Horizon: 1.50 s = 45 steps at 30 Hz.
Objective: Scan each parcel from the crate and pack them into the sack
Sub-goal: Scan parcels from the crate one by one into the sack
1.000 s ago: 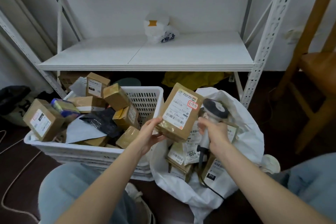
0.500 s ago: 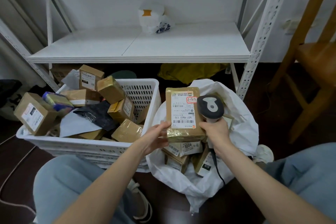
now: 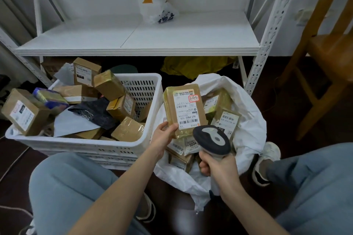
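Brown card under glossy tape: this parcel (image 3: 183, 110) stands upright over the mouth of the sack (image 3: 250, 120), its white label (image 3: 186, 107) turned to the person. The left grip (image 3: 164, 135) pinches it at the lower left corner, with the thumb on the front face by the label's edge and the fingers hidden behind. The right grip (image 3: 215, 166) is wrapped tight round the handle of the scanner (image 3: 212, 140). The scanner's dark head sits just below and right of the parcel's bottom edge and tips up towards it. Whether head and parcel touch cannot be told from this view.

The step in hand looks like the scan itself. The barcode (image 3: 189, 121) near the foot of the label lies close above the scanner head, so the aim seems nearly set, and a slight tilt of either may be all it needs. No beam or light shows on the label, so whether the read has been made is unclear.

The next move probably calls for the left grip to let go, or lower the parcel among the labelled ones already in the sack directly beneath it, which is a short drop. That grip would then cross to the crate (image 3: 76, 142) on the left, where many boxes and a few soft bags are heaped. By that pile the task seems well short of done.
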Available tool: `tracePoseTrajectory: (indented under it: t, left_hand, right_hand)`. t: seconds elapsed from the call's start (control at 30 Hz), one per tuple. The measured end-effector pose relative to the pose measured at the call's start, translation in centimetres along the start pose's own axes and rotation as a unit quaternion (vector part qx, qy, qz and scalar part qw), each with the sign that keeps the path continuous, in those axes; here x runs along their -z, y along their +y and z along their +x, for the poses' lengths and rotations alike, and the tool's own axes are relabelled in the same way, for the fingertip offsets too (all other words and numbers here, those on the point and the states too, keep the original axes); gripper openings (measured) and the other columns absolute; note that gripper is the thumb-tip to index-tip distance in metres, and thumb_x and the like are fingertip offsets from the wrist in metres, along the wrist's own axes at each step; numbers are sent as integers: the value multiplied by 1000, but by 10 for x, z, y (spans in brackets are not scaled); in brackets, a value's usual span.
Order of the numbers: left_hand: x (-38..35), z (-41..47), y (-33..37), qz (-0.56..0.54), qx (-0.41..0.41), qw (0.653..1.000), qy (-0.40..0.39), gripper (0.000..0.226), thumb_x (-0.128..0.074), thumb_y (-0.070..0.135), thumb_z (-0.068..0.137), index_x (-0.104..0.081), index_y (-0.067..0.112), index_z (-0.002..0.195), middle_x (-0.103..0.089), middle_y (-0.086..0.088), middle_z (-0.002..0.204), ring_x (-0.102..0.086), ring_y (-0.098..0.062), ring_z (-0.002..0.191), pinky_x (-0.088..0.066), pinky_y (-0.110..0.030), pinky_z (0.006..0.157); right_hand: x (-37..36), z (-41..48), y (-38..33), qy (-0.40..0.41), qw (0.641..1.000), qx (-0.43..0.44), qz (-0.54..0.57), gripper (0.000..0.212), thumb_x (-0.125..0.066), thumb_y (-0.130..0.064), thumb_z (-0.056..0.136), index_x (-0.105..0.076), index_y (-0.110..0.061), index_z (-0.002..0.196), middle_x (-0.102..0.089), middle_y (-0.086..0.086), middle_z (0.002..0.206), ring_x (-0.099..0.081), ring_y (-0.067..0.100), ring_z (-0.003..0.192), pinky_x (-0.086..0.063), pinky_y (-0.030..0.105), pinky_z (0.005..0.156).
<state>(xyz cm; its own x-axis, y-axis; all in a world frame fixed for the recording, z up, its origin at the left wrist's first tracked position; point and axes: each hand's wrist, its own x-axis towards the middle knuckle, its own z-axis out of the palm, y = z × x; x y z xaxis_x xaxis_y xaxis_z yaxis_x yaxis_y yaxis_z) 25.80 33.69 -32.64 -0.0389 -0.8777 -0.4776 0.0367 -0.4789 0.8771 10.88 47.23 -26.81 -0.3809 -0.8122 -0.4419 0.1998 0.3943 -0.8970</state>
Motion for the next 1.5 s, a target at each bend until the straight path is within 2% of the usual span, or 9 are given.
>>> tracePoseTrajectory:
  t: [0.07, 0.17, 0.43, 0.67, 0.87, 1.07, 1.2, 1.37, 1.5]
  left_hand:
    - [0, 1, -2, -5, -16, 1000, -3, 95, -80, 44, 64, -37, 12, 143, -59, -24, 124, -64, -23, 80, -49, -34, 77]
    - [-1, 6, -6, 4, -14, 1000, 8, 89, -80, 41, 71, -37, 11, 143, -63, -11, 123, -59, -31, 116, -45, -41, 99]
    - [-4, 4, -7, -9, -1, 1000, 8, 85, -79, 40, 73, -39, 13, 142, -60, -18, 127, -50, -36, 125, -38, -47, 107]
    - [-3, -1, -2, 5, -2, 1000, -1, 113, -81, 58, 46, -38, 16, 141, -65, -8, 122, -56, -31, 121, -40, -46, 107]
    - [-6, -4, 1, 9, -12, 1000, -8, 112, -81, 56, 47, -39, 14, 141, -66, -7, 120, -61, -27, 114, -42, -46, 107]
    - [-6, -7, 5, -6, -21, 1000, -14, 86, -80, 41, 70, -39, 10, 140, -65, -7, 119, -65, -18, 98, -48, -41, 101]
    - [2, -1, 29, -14, -34, 999, 3, 50, -66, 24, 88, -45, 8, 131, -67, -8, 106, -69, -11, 71, -55, -24, 62]
    - [30, 4, 70, 80, -69, 994, 32, 53, -61, 42, 89, -47, 20, 135, -63, -7, 118, -65, -26, 98, -54, -35, 84]
    - [34, -1, 63, 209, -9, 978, 10, 48, -65, 42, 86, -50, 19, 125, -62, -7, 95, -57, -19, 80, -50, -31, 73]
  right_hand:
    - [0, -5, 1, 3, 1000, -10, 1, 26, -74, -5, 80, -64, -5, 55, -60, 6, 46, -54, 14, 42, -46, 29, 52]
    - [2, -9, 1, 4, 1000, -19, -7, 26, -74, -6, 78, -64, -5, 55, -58, 5, 45, -52, 13, 40, -44, 29, 52]
    - [6, -17, -6, -4, 999, -34, -4, 21, -73, -6, 80, -64, -4, 60, -56, 2, 45, -50, 11, 40, -42, 26, 48]
    - [10, -23, -9, -7, 999, -40, 4, 14, -72, -4, 81, -65, 0, 69, -55, 2, 46, -49, 7, 37, -42, 20, 42]
    - [11, -25, -9, -6, 999, -37, -3, 19, -73, -4, 80, -63, -3, 65, -54, 2, 46, -48, 9, 36, -42, 22, 44]
    - [13, -22, -7, -9, 999, -36, 10, 20, -71, -2, 80, -62, -3, 62, -53, 3, 47, -47, 10, 38, -41, 22, 44]
    - [19, -9, -15, 12, 1000, -12, 14, 21, -72, -4, 82, -64, -5, 62, -57, 2, 47, -50, 12, 43, -44, 27, 51]
    - [30, 22, -39, 35, 999, 33, 19, 20, -70, -6, 83, -65, -7, 64, -60, 1, 52, -53, 14, 50, -48, 29, 58]
    - [24, 52, -45, 39, 998, 48, -3, 20, -73, -12, 80, -65, -9, 62, -63, 5, 56, -57, 16, 53, -52, 35, 65]
